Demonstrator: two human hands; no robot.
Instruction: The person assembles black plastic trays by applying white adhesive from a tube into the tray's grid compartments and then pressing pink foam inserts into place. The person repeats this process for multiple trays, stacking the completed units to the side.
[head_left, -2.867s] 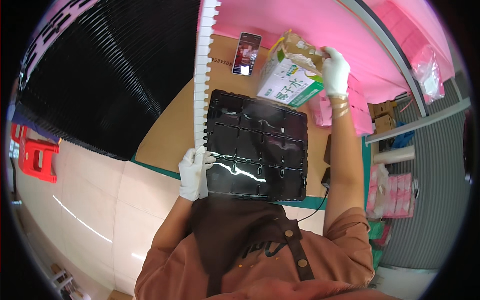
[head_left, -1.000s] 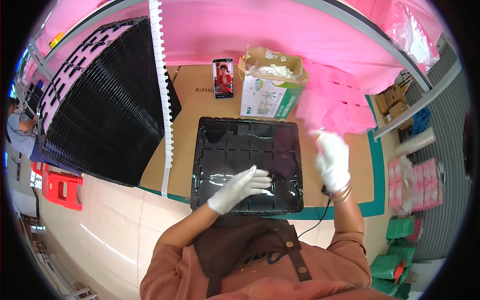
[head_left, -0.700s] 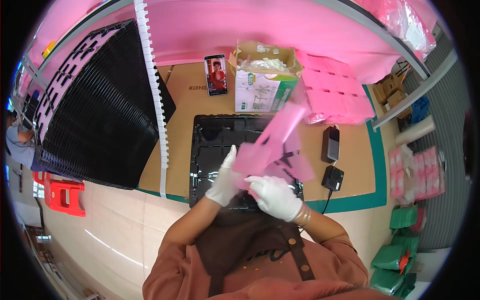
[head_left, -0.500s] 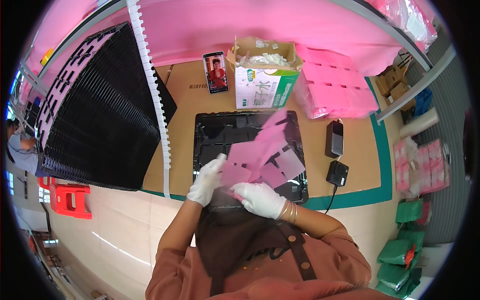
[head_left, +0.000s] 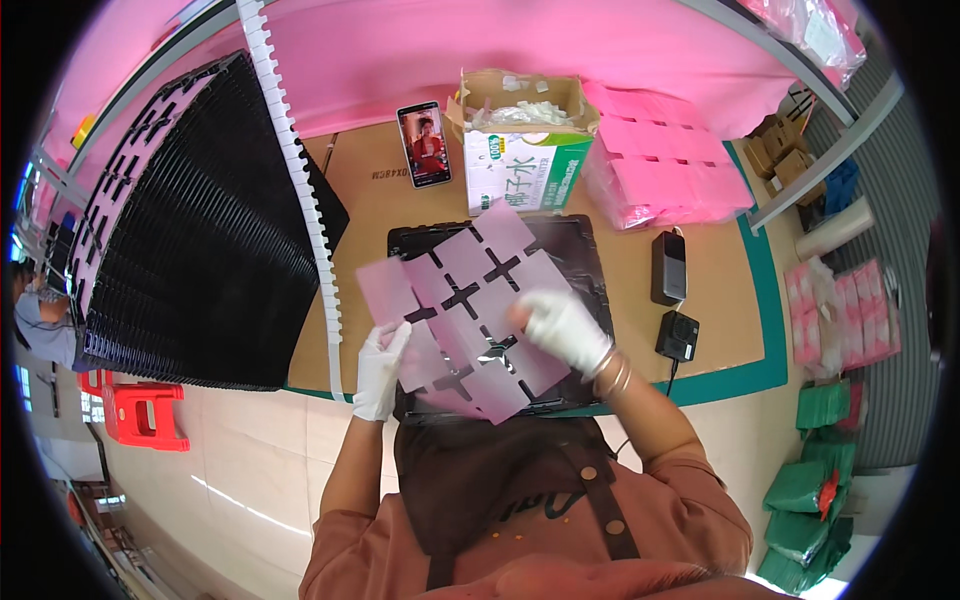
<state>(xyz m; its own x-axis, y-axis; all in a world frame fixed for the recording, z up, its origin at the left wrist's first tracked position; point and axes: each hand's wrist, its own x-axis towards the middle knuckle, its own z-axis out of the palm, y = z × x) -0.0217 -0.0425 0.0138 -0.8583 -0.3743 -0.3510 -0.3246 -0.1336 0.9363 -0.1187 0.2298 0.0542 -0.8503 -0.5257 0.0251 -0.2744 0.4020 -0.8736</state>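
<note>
A thin pink sheet (head_left: 462, 262) with cross-shaped cut-outs lies at a slant over a black plastic tray (head_left: 590, 250), which shows through the gaps. At the sheet's left edge, my left hand (head_left: 381, 372), in a white glove, pinches the border between thumb and fingers. My right hand (head_left: 566, 332), also gloved and with a bare fingertip showing, is over the right part of the sheet. Motion smears its fingers, so I cannot tell whether they grip anything.
A tall stack of black trays (head_left: 200, 230) stands left behind a white notched strip (head_left: 300, 170). Along the back are a phone (head_left: 424, 145), an open carton (head_left: 520, 175) and wrapped pink sheets (head_left: 670, 170). At right sit a black power bank (head_left: 669, 268) and a small camera (head_left: 677, 336).
The pink sheet, bunched and folded before, is now spread flatter across the tray. My left hand has moved left and slightly down; my right hand has risen and gone right.
</note>
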